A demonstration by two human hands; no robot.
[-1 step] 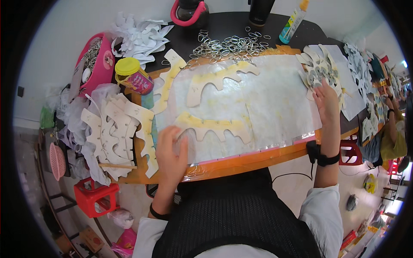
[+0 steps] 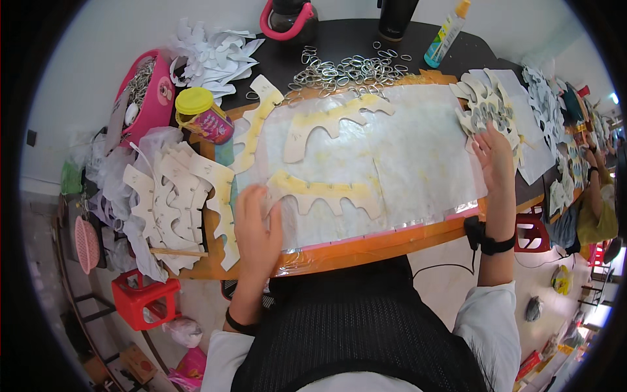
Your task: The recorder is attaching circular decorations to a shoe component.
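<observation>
My left hand (image 2: pixel 256 225) is open at the front left of the white sheet (image 2: pixel 418 157), its thumb apart from the fingers. Beside it lies a scalloped cream cut-out piece (image 2: pixel 323 189) with a yellowish band along its upper edge. Two more such pieces lie farther back: a curved piece (image 2: pixel 310 127) in the middle and a narrow piece (image 2: pixel 259 124) to its left. Over on the right, my right hand (image 2: pixel 494 153) is open, fingers spread, at the near edge of a pile of cut-out pieces (image 2: pixel 473 88) with metal rings on them. Whether its fingertips touch the pile I cannot tell.
Loose metal rings (image 2: pixel 346 72) are heaped at the back. A yellow-lidded jar (image 2: pixel 206 117), a pink basket (image 2: pixel 147 98) and stacked cut-outs (image 2: pixel 173 189) stand left. A spray bottle (image 2: pixel 446 36) is at the back right. Another person's arm (image 2: pixel 593 179) shows far right.
My left hand has shifted slightly left, away from the near scalloped piece. My right hand has moved only a little, its fingers more spread. The pieces on the sheet lie as before.
</observation>
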